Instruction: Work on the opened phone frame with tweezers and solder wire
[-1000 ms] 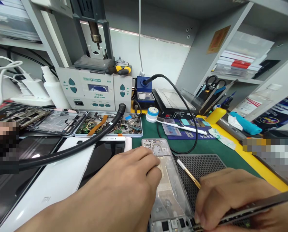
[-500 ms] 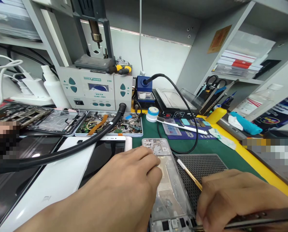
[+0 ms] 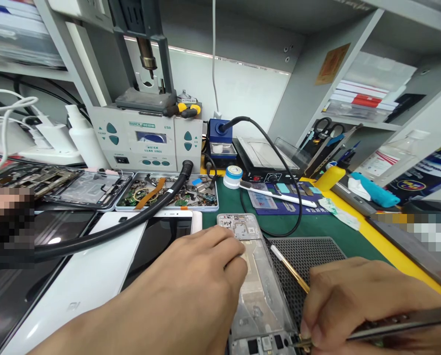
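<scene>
A stripped phone frame, pale grey with a few dark parts at its near end, lies lengthwise in front of me. My left hand is closed over its left edge, fingers curled against the side. Between the thumb and fingers of my right hand are metal tweezers, whose tips touch or hover at the frame's near right corner. A gold rod with a white end runs under my right hand; whether that hand also grips it I cannot tell. A black perforated mat lies partly beneath the frame.
Behind stands a hot-air station, its black hose crossing the left side. A lid of loose circuit parts, a white phone, a blue-lidded jar, a brush and a heating plate surround the work.
My right hand and the tweezers have shifted slightly, with the tweezer tips showing more clearly at the frame's corner. My left hand stays on the frame. The view has tilted a little.
</scene>
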Demonstrator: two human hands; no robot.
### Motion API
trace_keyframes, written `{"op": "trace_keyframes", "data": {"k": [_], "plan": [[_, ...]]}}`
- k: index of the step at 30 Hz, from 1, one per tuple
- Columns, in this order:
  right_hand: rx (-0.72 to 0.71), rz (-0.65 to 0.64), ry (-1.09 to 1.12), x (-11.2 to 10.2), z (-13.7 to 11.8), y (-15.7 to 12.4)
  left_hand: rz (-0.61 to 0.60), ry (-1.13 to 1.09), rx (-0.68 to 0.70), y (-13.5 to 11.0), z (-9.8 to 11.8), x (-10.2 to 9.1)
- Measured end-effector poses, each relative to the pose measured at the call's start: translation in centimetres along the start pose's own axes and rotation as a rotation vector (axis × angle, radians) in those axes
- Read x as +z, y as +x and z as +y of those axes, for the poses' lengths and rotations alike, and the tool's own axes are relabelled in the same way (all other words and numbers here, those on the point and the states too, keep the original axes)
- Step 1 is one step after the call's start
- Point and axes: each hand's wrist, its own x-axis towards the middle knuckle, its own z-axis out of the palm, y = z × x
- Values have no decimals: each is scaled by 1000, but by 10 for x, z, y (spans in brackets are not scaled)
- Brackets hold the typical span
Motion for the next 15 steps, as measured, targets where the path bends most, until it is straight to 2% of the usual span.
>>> {"op": "trace_keyframes", "data": {"k": [3,7,15], "plan": [[57,33,7,0,-3,0,-5,7,21,0,-2,1],[149,145,-37,7,-2,-1,4,-6,40,0,-2,1],[16,197,-47,23,-3,10,94,-62,-38,-3,6,2]]}}
